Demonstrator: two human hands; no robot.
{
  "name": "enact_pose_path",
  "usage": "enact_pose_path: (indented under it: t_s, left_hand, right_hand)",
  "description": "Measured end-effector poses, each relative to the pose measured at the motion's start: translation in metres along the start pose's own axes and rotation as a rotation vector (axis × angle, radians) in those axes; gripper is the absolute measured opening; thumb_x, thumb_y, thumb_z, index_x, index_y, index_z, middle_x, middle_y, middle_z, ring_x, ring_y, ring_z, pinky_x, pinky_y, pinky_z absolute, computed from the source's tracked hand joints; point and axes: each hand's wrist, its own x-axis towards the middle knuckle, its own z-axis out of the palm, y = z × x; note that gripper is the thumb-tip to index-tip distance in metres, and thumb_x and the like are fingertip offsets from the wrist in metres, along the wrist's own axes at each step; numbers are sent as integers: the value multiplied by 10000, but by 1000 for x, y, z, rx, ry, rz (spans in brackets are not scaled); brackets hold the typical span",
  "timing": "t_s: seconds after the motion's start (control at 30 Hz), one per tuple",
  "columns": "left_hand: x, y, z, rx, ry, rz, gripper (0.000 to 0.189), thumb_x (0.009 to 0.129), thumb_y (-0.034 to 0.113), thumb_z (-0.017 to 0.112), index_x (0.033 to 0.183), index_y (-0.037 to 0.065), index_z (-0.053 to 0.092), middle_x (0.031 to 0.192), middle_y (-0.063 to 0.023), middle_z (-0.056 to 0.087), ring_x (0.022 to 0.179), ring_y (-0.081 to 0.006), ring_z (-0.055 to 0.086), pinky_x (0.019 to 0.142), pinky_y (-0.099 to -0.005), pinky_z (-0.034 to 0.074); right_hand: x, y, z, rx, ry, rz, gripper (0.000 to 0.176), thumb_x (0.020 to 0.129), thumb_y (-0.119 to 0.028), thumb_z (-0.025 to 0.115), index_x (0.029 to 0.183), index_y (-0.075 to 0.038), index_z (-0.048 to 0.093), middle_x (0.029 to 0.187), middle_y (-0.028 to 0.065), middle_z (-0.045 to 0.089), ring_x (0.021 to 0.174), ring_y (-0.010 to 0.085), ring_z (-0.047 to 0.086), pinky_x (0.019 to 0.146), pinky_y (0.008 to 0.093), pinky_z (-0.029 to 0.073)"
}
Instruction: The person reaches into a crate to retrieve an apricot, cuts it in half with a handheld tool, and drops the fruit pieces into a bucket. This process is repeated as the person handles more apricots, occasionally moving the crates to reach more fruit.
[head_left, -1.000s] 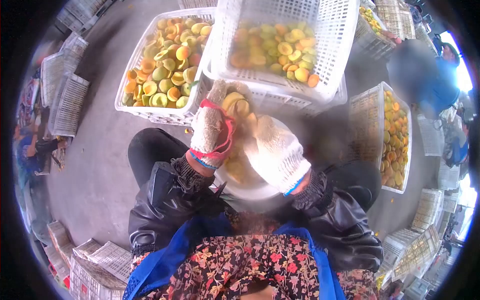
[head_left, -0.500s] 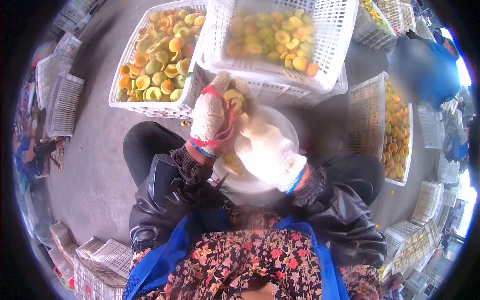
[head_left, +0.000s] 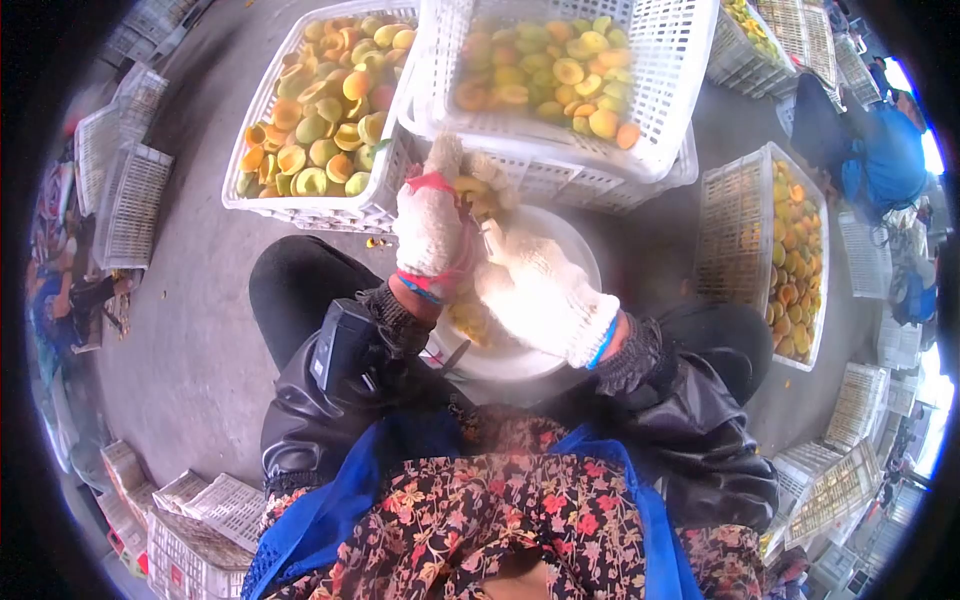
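Both hands wear white knit gloves and meet over a white basin [head_left: 575, 265] that rests between my knees. My left hand [head_left: 432, 225] is closed around a yellow peach [head_left: 472, 190], held upright at its fingertips. My right hand [head_left: 535, 290] presses against the same fruit from the right; a thin blade-like tool seems to sit in its fingers, though it is hard to make out. Yellow fruit pieces [head_left: 468, 318] lie in the basin beneath my hands.
A white crate [head_left: 300, 205] of halved peaches sits at the upper left, a tilted crate [head_left: 660, 120] of peaches straight ahead, another crate [head_left: 735, 230] on the right. Empty crates [head_left: 135, 200] lie left and at the lower corners. A person in blue [head_left: 885, 150] crouches at upper right.
My hands have stayed together on the fruit, lifting slightly and turning it; my right hand has shifted a little down and left against the peach.
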Motion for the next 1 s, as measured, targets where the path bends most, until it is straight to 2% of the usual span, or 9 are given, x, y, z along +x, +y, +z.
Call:
enact_pose_path:
  t_s: [0.07,0.2,0.37,0.47,0.7,0.8,0.87,0.93,1.0]
  left_hand:
    - [6,-7,-22,310,-36,92,388,977,419,470,994,49,587,897,-98,635,789,-234,633,691,-392,540]
    - [3,-12,-6,284,62,162,276,962,343,529,1013,81,600,764,-60,638,647,-162,604,544,-285,460]
    - [14,-3,-33,123,-216,-249,426,964,463,493,1110,70,562,972,-119,639,873,-279,650,730,-443,563]
    - [8,-19,-34,-43,-203,-78,401,967,451,492,1094,78,563,937,-111,630,839,-276,640,719,-449,559]
    - [6,-6,-17,155,-159,-163,378,971,441,483,957,75,575,846,-93,607,740,-267,607,689,-441,548]
    - [13,-15,-24,142,-117,-120,373,966,440,490,963,77,576,876,-102,607,790,-273,609,696,-456,548]
    - [24,-25,-44,-169,-317,-124,544,973,425,481,1379,67,432,920,-100,643,807,-194,617,685,-340,517]
    - [10,-18,-41,-84,-242,-98,549,972,441,476,1389,89,423,981,-105,632,852,-210,622,723,-355,525]
    - [2,-8,-31,1,-169,-78,554,971,457,472,1399,110,414,1043,-109,621,897,-225,626,761,-369,533]
  right_hand:
    - [10,-4,-17,671,-492,678,193,877,-202,556,907,-18,604,709,139,608,604,284,596,552,361,473]
    - [-5,5,-1,451,-279,377,170,877,-180,559,932,-26,605,687,105,599,580,253,591,561,355,475]
    - [8,-9,-18,780,-434,930,174,924,-196,532,926,-42,614,763,95,644,696,238,638,613,409,508]
    - [16,-8,-28,1398,-367,1314,151,922,-192,547,898,-52,599,642,35,596,512,144,579,434,312,455]
    - [12,-10,-26,1126,-493,1126,180,925,-221,597,868,-52,616,614,6,564,430,99,504,389,226,379]
    - [8,-7,-25,1563,-339,1341,176,930,-199,586,892,-31,622,616,9,568,436,93,507,400,226,397]
    - [13,-5,-31,1556,-402,1298,156,921,-173,587,905,-22,622,665,29,580,478,114,533,432,243,425]
    - [7,0,-21,1550,-463,1254,138,913,-146,587,917,-13,623,714,49,592,519,136,559,463,260,453]
    - [-12,8,8,446,-207,135,152,856,-165,612,930,-33,626,784,132,582,620,239,590,486,345,465]
